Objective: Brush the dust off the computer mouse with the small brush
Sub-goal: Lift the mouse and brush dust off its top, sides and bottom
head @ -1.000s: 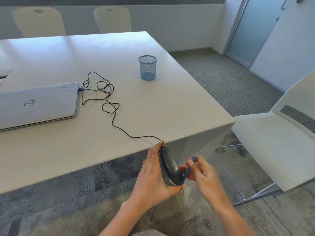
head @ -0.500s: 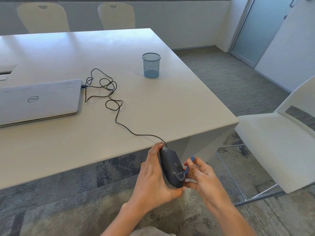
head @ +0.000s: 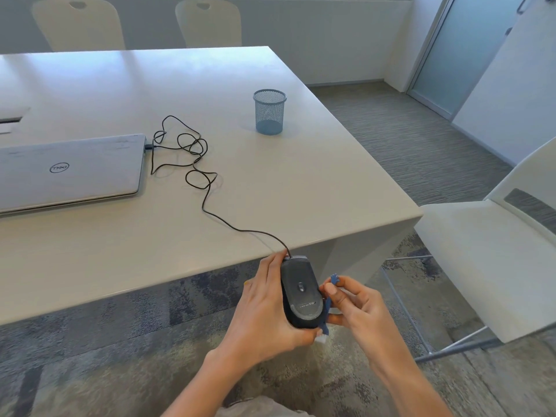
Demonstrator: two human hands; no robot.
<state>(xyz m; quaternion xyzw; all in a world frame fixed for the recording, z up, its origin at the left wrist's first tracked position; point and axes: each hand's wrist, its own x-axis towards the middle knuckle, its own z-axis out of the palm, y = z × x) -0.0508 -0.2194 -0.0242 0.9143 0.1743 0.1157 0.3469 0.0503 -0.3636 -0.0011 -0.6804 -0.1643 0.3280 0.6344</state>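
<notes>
- Below the desk (head: 210,206) edge, the left hand (head: 264,314) wraps its grip around the computer mouse (head: 301,291), underside turned up, likely to expose dusty seams.
- Just beside it, the right hand (head: 355,308) pinches the small brush (head: 327,308), bristles down along the mouse's right edge.
- Both forearms angle inward, wrists raised.

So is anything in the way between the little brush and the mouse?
Nothing visible. The left hand holds the mouse with its underside facing up, off the table edge. The right hand pinches the small blue brush right along the mouse's right side, with its white bristles down by the mouse's near end. No finger or cable sits between them.
</notes>
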